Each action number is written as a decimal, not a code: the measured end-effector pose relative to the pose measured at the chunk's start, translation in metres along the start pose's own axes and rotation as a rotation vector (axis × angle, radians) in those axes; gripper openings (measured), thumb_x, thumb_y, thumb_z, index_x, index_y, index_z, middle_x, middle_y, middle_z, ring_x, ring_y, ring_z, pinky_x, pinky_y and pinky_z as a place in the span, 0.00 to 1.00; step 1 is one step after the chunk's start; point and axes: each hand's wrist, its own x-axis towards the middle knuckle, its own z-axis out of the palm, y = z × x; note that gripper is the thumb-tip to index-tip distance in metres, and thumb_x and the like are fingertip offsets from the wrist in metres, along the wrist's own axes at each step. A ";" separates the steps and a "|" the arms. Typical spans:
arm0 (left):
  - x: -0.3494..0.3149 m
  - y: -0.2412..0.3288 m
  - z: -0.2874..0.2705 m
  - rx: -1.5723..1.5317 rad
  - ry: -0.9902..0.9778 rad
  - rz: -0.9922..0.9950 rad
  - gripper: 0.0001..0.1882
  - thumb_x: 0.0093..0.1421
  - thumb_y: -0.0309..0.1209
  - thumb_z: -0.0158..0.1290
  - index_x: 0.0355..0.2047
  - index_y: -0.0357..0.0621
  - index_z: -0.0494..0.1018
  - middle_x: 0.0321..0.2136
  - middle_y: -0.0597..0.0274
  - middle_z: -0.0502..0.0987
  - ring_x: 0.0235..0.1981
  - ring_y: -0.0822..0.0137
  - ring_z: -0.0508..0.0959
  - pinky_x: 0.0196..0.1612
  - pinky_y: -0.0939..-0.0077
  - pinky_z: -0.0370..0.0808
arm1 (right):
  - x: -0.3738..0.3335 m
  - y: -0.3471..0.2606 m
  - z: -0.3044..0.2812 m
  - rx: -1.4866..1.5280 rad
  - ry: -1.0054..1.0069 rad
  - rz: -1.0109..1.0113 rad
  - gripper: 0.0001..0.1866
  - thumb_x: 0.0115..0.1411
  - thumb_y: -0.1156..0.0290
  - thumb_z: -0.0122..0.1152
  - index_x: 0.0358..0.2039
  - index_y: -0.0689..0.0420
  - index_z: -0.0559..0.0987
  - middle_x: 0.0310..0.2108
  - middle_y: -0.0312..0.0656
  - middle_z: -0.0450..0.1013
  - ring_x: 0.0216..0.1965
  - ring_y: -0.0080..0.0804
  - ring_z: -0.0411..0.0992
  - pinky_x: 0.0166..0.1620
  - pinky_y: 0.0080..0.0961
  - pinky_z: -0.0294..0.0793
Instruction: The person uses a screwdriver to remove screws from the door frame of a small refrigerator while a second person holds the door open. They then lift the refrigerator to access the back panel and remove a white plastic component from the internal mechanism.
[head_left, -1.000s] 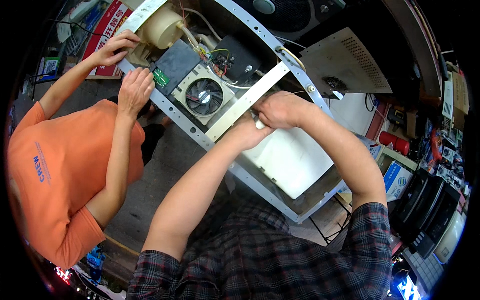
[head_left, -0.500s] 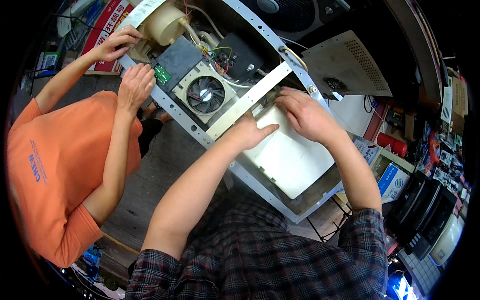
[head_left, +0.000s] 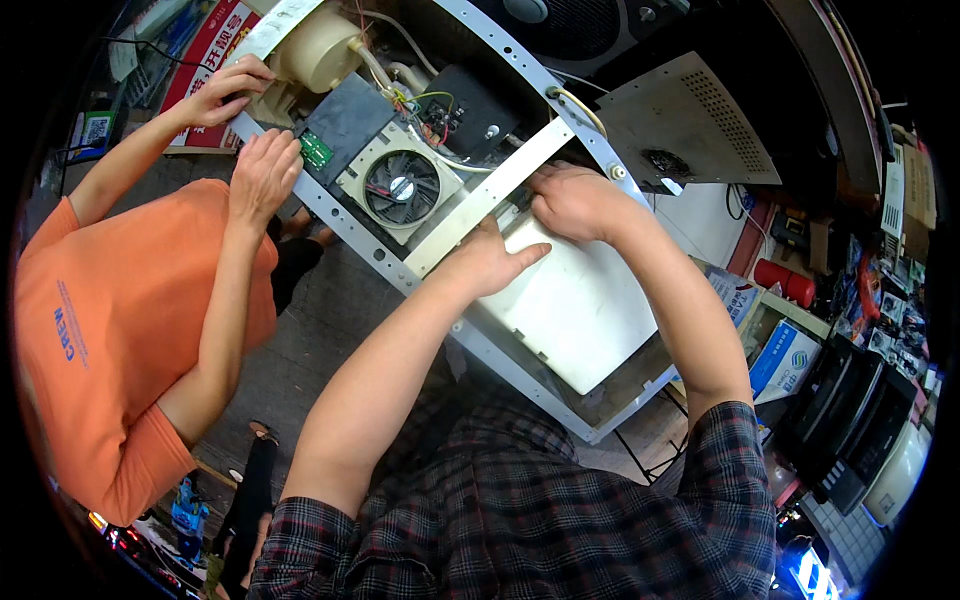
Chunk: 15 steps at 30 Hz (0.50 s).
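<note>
A white plastic tank-like box [head_left: 585, 320] sits in the near half of an open metal appliance frame [head_left: 524, 383]. My left hand [head_left: 490, 262] rests at its upper left corner, thumb stretched out over the white top. The other left fingers dip down beside the cream crossbar [head_left: 488, 200] and are partly hidden. Beyond the box's far end, my right hand [head_left: 580, 203] is closed, its fingers curled down into the gap by the crossbar. What those fingertips touch is hidden.
Past the crossbar are a fan [head_left: 401, 189], a green circuit board [head_left: 316, 150], wires and a round cream canister [head_left: 322, 55]. A co-worker in an orange shirt [head_left: 165, 335] has both hands on the frame's left side. A perforated metal panel [head_left: 690, 125] stands at right.
My right hand has shifted left and deeper into the gap by the crossbar. My left hand stays at the box's corner. The whole view has shifted slightly; a passer-by's leg now shows lower left.
</note>
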 end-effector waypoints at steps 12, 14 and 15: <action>0.000 -0.007 0.002 -0.020 0.008 0.024 0.69 0.57 0.76 0.55 0.70 0.15 0.56 0.65 0.21 0.68 0.67 0.37 0.72 0.70 0.56 0.70 | 0.034 -0.029 -0.031 -0.148 -0.508 0.157 0.27 0.68 0.56 0.46 0.56 0.58 0.84 0.59 0.57 0.78 0.58 0.55 0.77 0.63 0.45 0.74; 0.000 -0.004 0.000 -0.013 0.000 0.006 0.69 0.57 0.77 0.55 0.70 0.14 0.56 0.65 0.21 0.69 0.67 0.37 0.73 0.70 0.56 0.71 | 0.039 -0.026 -0.029 -0.112 -0.527 0.185 0.28 0.68 0.54 0.46 0.58 0.56 0.84 0.60 0.57 0.78 0.58 0.55 0.77 0.63 0.44 0.74; 0.000 -0.004 0.001 -0.009 -0.001 0.011 0.69 0.57 0.77 0.55 0.69 0.14 0.56 0.65 0.21 0.69 0.67 0.37 0.73 0.69 0.56 0.71 | 0.042 -0.024 -0.025 -0.107 -0.548 0.181 0.28 0.69 0.53 0.47 0.59 0.56 0.83 0.60 0.57 0.78 0.59 0.54 0.77 0.63 0.44 0.74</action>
